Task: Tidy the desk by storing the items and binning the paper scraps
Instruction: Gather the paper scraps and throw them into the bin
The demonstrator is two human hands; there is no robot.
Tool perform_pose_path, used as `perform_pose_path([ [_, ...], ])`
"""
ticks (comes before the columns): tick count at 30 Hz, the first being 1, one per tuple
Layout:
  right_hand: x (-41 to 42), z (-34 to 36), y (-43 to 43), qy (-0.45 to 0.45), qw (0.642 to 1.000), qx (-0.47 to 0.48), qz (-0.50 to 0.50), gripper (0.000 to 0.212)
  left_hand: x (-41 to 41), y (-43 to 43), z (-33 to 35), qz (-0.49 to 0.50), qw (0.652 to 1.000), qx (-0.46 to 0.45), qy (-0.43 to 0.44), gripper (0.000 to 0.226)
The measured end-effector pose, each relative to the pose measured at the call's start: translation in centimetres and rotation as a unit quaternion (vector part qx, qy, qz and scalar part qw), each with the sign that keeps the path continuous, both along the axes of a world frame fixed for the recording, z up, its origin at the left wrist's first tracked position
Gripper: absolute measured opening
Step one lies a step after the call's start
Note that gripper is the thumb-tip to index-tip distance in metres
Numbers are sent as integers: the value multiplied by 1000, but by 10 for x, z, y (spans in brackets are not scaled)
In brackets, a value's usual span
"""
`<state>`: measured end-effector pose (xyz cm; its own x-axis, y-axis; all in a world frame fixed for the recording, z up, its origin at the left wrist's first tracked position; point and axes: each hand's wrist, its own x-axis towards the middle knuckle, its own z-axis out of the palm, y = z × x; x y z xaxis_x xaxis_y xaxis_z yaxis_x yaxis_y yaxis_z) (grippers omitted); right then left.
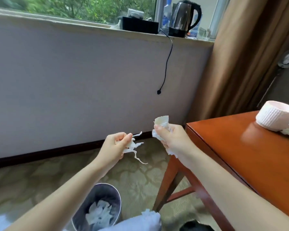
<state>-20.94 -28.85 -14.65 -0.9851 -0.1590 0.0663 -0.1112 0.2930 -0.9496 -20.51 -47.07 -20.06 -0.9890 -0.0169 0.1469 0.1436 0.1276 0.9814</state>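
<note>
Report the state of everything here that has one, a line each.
left hand: gripping torn paper strips
right hand: gripping crumpled paper scraps
bin: upright on the carpet, open, white paper inside
kettle: upright on the windowsill
kettle cord: hanging down the wall, plug end dangling free
ribbed pot: on the desk, open-topped

Pale wall (73,80) fills the middle — a window (40,7) at 12 o'clock shows daylit green leaves (93,9). Brown curtain (240,55) at 2 o'clock, reddish wooden counter (232,144) at 4, patterned carpet (40,177) at 8.
</note>
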Motion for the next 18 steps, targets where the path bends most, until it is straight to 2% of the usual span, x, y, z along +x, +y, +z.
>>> perform_pose_path([
  [5,-18,-57,-45,-78,996,37,26,36,-2,-50,-62,37,996,-31,-69,39],
  [9,-31,-106,-76,-147,986,67,39,36,-6,-81,-118,107,984,-47,-134,36],
  [14,-47,-168,-109,-217,967,125,55,29,-13,-104,-189,154,962,-22,-226,31],
  [18,-57,-218,-133,-258,950,157,75,25,-19,-117,-241,185,940,-11,-287,37],
])
